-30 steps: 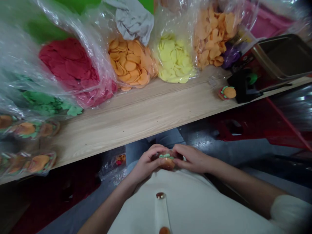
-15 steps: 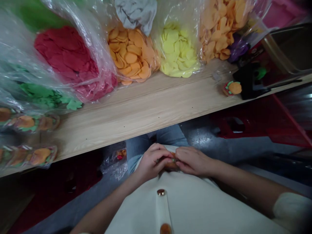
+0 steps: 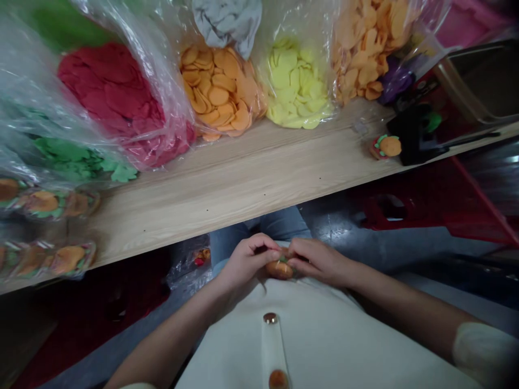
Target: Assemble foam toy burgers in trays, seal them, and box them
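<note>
Both my hands meet in my lap, below the edge of the wooden table (image 3: 227,189). My left hand (image 3: 245,262) and my right hand (image 3: 318,262) pinch a small orange felt piece with green leaves (image 3: 279,268) between their fingertips. Both hands have the fingers curled closed around it. A finished orange and green felt piece (image 3: 387,146) lies on the table at the right.
Clear plastic bags line the table's back: red felt rounds (image 3: 113,102), orange rounds (image 3: 221,94), yellow rounds (image 3: 294,86), pale orange rounds (image 3: 365,43), green leaf shapes (image 3: 77,162). Packed finished pieces (image 3: 48,259) lie at the left. A black tool (image 3: 413,138) and a dark tray (image 3: 478,86) sit at the right.
My hands have kept working the small felt piece and shifted slightly up; more of its orange face shows now. The camera tilted a little compared with one second ago.
</note>
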A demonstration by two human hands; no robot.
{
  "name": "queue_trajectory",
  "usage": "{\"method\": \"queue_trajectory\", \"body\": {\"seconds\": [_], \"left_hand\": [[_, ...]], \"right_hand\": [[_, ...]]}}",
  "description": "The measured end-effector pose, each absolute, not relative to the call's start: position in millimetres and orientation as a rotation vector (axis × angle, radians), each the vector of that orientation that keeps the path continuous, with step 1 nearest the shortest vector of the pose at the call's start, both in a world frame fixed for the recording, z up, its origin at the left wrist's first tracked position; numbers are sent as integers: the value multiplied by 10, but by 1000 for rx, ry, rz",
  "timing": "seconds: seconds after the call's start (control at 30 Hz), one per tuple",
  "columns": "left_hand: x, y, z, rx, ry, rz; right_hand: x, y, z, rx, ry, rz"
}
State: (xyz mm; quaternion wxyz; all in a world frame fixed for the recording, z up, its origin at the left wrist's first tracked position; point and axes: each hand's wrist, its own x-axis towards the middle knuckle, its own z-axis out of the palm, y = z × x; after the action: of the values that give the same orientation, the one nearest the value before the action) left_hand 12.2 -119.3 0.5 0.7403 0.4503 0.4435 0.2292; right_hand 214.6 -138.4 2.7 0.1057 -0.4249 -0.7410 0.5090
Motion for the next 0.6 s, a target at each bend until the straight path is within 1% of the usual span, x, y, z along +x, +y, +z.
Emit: {"method": "queue_trajectory", "body": {"seconds": [0.1,0.2,0.37,0.53,0.6], "left_hand": [[139,-1148,-70,555,1025,665],[152,-1096,-114,354,1023,806],[126,-975,10,406,968,902],[62,-851,156,505,817,866],[80,-807,161,521,773,881]], "right_hand": [[2167,-1369,-41,-1474,-1954,1566],[2114,-1388,-147,-1452,-1748,1631],[1928,-1321,-191,-1344,-1476,1609],[1839,-1105,-155,-1154,-816,1897],[1826,-1007,-128,-1056,-660,2020]]}}
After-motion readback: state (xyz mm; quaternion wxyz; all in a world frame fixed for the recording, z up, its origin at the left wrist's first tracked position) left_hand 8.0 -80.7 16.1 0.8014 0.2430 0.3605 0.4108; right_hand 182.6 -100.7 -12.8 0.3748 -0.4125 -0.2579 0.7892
